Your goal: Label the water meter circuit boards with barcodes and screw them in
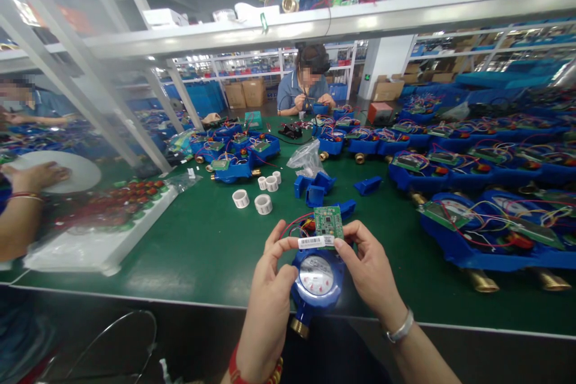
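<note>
A blue water meter (pixel 316 279) with a round dial and a brass end stands at the table's front edge, between my hands. Above its dial is a green circuit board (pixel 329 220), wires running off to its left. My right hand (pixel 366 270) pinches the board's right edge, thumb in front. Across the board's lower edge lies a white barcode label (pixel 310 243). The label's left end is at the index fingertip of my left hand (pixel 270 288), whose thumb is beside the meter's body. How firmly the left fingers grip the label is hard to see.
Label rolls (pixel 263 204) and blue plastic pieces (pixel 315 189) lie beyond my hands. Rows of blue meters (pixel 486 228) fill the right side. At left, a white foam tray (pixel 99 234) holds parts near a co-worker's hand (pixel 36 179). Another person (pixel 306 84) works opposite, below a shelf (pixel 288 29).
</note>
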Available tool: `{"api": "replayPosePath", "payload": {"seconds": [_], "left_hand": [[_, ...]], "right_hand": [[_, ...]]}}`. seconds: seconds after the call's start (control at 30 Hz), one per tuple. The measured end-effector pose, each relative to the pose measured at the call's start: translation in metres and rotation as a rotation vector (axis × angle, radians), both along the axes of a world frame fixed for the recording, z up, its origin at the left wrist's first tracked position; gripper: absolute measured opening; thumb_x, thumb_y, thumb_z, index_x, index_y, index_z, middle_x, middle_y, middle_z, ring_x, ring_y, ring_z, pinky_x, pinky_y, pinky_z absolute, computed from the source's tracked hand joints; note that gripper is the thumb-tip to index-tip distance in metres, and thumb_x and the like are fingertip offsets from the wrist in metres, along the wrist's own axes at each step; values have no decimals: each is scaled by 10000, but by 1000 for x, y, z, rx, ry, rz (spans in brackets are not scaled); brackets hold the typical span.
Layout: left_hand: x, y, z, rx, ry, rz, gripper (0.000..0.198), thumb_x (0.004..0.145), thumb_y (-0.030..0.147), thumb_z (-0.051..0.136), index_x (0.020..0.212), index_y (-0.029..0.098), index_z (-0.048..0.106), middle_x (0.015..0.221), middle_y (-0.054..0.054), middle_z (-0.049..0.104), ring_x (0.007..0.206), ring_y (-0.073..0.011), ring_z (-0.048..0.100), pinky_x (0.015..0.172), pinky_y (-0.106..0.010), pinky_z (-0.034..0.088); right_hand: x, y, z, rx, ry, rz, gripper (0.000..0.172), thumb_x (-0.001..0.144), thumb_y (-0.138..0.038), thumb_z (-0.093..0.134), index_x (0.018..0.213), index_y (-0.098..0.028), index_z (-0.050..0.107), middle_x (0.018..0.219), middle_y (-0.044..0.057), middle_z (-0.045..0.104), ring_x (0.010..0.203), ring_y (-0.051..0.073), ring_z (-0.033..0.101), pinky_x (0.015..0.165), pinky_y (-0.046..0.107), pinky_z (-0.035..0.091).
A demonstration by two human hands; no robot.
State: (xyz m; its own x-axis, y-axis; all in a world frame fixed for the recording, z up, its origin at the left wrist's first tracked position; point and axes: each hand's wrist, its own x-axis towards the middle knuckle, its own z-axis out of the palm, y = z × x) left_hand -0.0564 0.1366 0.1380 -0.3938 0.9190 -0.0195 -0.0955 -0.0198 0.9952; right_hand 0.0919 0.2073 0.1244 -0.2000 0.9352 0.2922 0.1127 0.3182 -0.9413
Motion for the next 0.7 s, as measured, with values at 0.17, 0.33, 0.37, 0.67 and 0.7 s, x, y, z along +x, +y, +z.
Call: {"api": "replayPosePath", "payload": {"seconds": [0.17,0.33,0.37,0.67,0.7], "left_hand": [[1,0,1,1,-20,-2,316,677,102,473,903,220,659,1512,-12,359,1396,-272,307,1063,-422,389],[2,-1,2,-5,-44,11,313,672,95,482,893,229,661,1504,4,367,1392,-255,307,1107,-445,315],[2,-1,1,-3,-47,11,314,677,98,483,899,230,662,1505,2,366,1393,-255,304,1111,-449,305],[0,2,-3,4,-30,13,246,713,141,528,889,237,671,1486,-1,396,1387,-267,315,1133,-456,254],[0,2,-3,6,-27,12,221,725,156,542,886,236,670,1484,-4,398,1385,-268,318,1130,-454,259]], "right_hand": [[0,1,-1,-5,1,8,112,879,-293,557,815,-203,540,758,-10,567,715,159,511,659,268,373],[0,2,-3,3,-2,2,120,878,-306,548,825,-200,539,752,-12,546,711,158,501,659,272,372],[0,2,-4,1,-1,4,119,880,-307,547,828,-200,538,753,-13,545,711,157,500,659,272,373],[-1,2,-4,7,12,13,109,884,-297,548,833,-201,541,761,-13,552,717,153,508,667,274,387],[-1,2,-4,9,14,11,107,882,-295,550,832,-201,541,762,-12,554,718,153,509,666,274,387]]}}
